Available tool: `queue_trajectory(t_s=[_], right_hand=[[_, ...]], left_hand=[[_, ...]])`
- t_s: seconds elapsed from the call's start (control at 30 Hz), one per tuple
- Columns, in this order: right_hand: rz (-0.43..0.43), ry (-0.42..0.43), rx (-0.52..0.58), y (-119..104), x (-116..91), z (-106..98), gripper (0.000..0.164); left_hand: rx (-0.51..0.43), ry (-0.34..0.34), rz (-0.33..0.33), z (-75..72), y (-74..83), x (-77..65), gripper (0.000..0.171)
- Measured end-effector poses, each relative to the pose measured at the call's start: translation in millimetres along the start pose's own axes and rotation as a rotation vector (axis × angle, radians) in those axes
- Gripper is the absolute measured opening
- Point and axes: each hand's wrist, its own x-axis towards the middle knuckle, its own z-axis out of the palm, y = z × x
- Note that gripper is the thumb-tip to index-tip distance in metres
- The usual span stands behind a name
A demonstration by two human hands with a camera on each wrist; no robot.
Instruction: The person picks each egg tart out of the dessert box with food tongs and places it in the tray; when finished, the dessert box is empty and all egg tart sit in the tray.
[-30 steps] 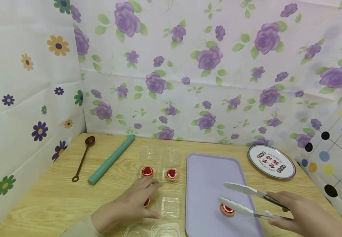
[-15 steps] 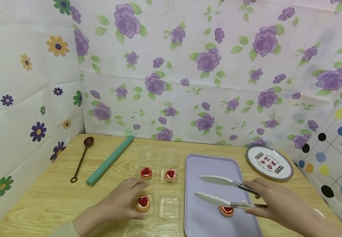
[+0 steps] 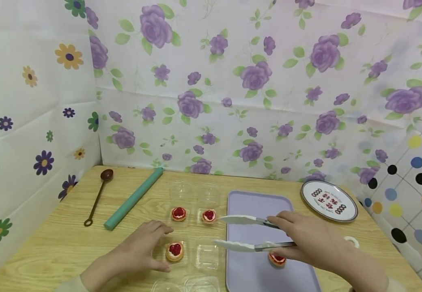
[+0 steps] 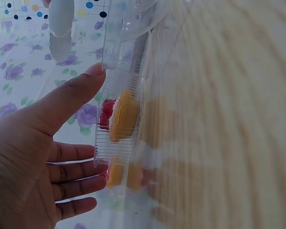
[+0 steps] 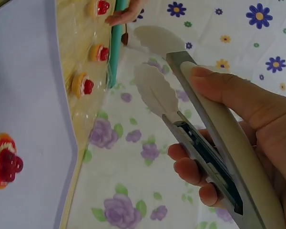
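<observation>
My right hand point(image 3: 306, 239) grips a pair of tongs point(image 3: 242, 220), whose white scalloped tips are spread apart with nothing between them. The tips reach over the left edge of the lilac tray point(image 3: 256, 202). One berry tart point(image 3: 277, 259) lies on that tray, partly covered by the hand. My left hand point(image 3: 134, 249) is beside a clear plastic box holding another tart point(image 3: 175, 251), fingers spread. In the left wrist view its thumb and fingertips are right at the box wall point(image 4: 115, 155). A clear compartment point(image 3: 207, 256) with no tart lies between this box and the tray.
Farther back, two more tarts, a left one point(image 3: 178, 213) and a right one point(image 3: 209, 216), sit in clear boxes with raised lids point(image 3: 209, 194). A teal rolling pin point(image 3: 134, 198) and a brown spoon point(image 3: 99, 198) lie at left. A white plate point(image 3: 329, 201) stands at back right.
My right hand has moved left with the tongs, from over the tart on the tray to the tray's left edge. My left hand has drawn back left, uncovering the near tart.
</observation>
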Motion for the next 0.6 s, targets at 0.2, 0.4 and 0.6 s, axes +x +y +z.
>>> queue_trajectory(t_s=[0.2,0.4,0.6], right_hand=[[-0.042,-0.055,0.044,-14,20,6,0.058],[-0.124,-0.072,0.051,-25,41,16,0.056],[-0.141,-0.143,0.032,-35,58,27,0.057]], left_hand=[[-0.006,0.0,-0.004,0.5,-3.5,-1.9,0.086],[-0.007,0.018,0.016,2.7,-5.8,-2.1,0.08],[-0.026,0.026,0.038,3.9,-8.1,-2.4,0.077]])
